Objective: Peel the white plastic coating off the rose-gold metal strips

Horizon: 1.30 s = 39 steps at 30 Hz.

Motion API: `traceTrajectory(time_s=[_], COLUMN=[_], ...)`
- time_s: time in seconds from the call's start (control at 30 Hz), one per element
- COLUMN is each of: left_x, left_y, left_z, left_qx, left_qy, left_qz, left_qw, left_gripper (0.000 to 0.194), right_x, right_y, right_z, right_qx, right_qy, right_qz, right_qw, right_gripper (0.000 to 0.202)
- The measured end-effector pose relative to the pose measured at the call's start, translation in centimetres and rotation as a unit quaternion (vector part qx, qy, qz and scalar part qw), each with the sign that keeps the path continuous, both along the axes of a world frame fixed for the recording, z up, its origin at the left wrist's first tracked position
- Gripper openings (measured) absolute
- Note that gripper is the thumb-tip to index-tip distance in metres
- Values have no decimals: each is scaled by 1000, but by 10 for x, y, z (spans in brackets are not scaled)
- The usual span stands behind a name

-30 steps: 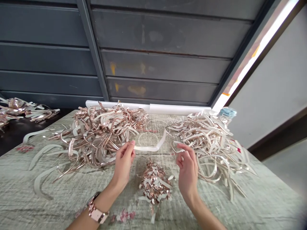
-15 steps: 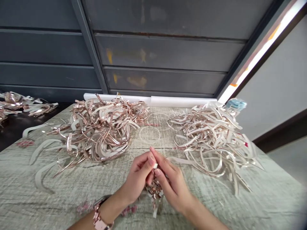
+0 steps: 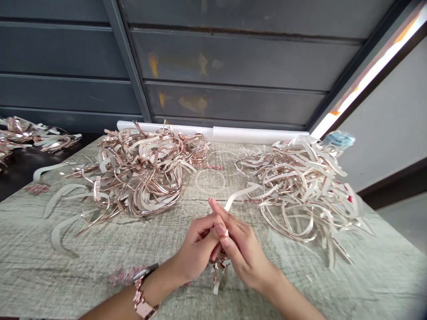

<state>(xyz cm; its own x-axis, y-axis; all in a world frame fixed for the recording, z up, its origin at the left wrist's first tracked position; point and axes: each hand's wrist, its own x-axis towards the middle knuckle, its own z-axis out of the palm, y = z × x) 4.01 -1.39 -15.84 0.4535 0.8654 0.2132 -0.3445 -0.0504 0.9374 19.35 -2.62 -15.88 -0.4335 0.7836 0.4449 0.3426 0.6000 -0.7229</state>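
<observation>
My left hand [image 3: 203, 244] and my right hand [image 3: 243, 249] meet over the near middle of the table, fingertips together. Both are closed on a narrow white strip [image 3: 240, 194], whose end shows between the thumbs; its far part runs toward the right pile. Beneath the hands, partly covered by them, lies a small bunch of rose-gold and white curled strips [image 3: 216, 271]. A large pile of rose-gold and white strips [image 3: 150, 173] is at the left, and a paler pile [image 3: 293, 182] at the right.
Along the back edge of the wood-patterned table [image 3: 133, 275] lies a white roll [image 3: 253, 135]. A blue crumpled item [image 3: 339, 140] sits behind the right pile. More shiny strips [image 3: 30, 135] rest on a dark surface at far left.
Both hands have shifted slightly right and closer together. A white strip now arches up beyond the fingers toward the right pile; before, it lay lower. The view has tilted slightly.
</observation>
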Motion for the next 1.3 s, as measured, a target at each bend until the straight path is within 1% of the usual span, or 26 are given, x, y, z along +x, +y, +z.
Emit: traceTrajectory(time_s=[0.13, 0.17, 0.23, 0.3, 0.37, 0.43, 0.5, 0.57, 0.63, 0.73, 0.8, 0.87, 0.93, 0.97, 1.07, 1.13, 1.23, 1.3], left_x=[2, 3, 5, 8, 11, 12, 12, 12, 13, 17, 20, 21, 22, 22, 23, 24, 24, 24], left_y=[-4, -5, -9, -11, -12, -12, -11, -11, -12, -13, -14, -15, -15, -15, -13, -12, -11, -11], left_z=[-1, -2, -4, -7, -10, -12, -12, -11, -10, -10, -11, -11, -12, -12, -13, -13, -12, -12], left_qx=[20, 26, 38, 49, 67, 89, 111, 145, 186, 227, 250, 270, 281, 286, 302, 314, 330, 320], left_qy=[20, 26, 32, 27, 14, 12, 33, 72, 119, 180, 206, 222, 234, 241, 269, 281, 284, 277], left_qz=[23, 31, 54, 78, 89, 89, 96, 119, 155, 207, 223, 228, 230, 232, 240, 241, 237, 229], left_qw=[999, 999, 997, 995, 994, 992, 989, 980, 963, 935, 920, 909, 902, 898, 883, 874, 869, 876], left_gripper=[52, 51, 49, 47, 44, 40, 37, 35, 34, 31, 30, 32, 32, 32, 34, 34, 37, 39], right_x=[-2, -3, -5, -7, -9, -10, -11, -11, -12, -14, -16, -18, -19, -19, -19, -18, -16, -13], right_y=[-2, -2, -4, -6, -8, -10, -11, -12, -12, -11, -11, -10, -8, -7, -3, 0, 4, 6], right_z=[-2, -2, 0, 3, 7, 11, 14, 16, 15, 12, 11, 12, 13, 13, 15, 16, 20, 24], right_qx=[24, 19, -28, -109, -187, -233, -260, -284, -311, -339, -342, -342, -352, -360, -389, -404, -417, -424], right_qy=[16, 24, 41, 66, 100, 143, 190, 244, 298, 361, 383, 399, 424, 445, 513, 543, 567, 580], right_qz=[-18, -24, -35, -42, -44, -45, -45, -34, -28, -46, -63, -72, -71, -70, -71, -74, -74, -71], right_qw=[999, 999, 998, 991, 976, 961, 946, 927, 902, 867, 856, 848, 831, 817, 762, 733, 706, 692], right_gripper=[55, 53, 54, 57, 62, 63, 58, 53, 49, 46, 48, 51, 50, 49, 43, 42, 42, 41])
